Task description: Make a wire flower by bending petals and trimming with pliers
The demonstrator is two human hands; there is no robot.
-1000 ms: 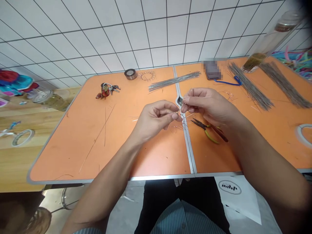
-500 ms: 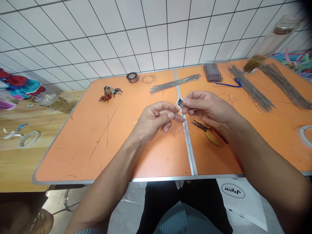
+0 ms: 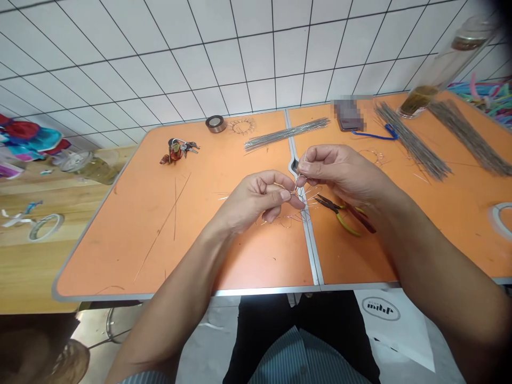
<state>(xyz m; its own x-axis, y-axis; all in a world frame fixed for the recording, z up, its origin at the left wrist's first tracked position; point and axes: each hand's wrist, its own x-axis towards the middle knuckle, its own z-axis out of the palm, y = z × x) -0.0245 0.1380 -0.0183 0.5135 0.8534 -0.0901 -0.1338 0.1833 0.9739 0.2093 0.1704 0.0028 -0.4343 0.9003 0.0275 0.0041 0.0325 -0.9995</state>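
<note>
Straightened from the loose curve of half a second ago, thin wire (image 3: 296, 182) spans the left hand (image 3: 258, 198) and right hand (image 3: 340, 168), thumbs and fingertips pinching it above an orange table (image 3: 256, 261), its shaping seemingly mid-course.

lettering in the oval logo (image 3: 381, 309) on the white sheet (image 3: 404, 338) is unreadable.

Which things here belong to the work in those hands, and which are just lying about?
Likely part of it: thin wire in the left hand and right hand; wire bundles; pliers.

Probably just lying about: keys; dark tape roll; glass bottle.
</note>
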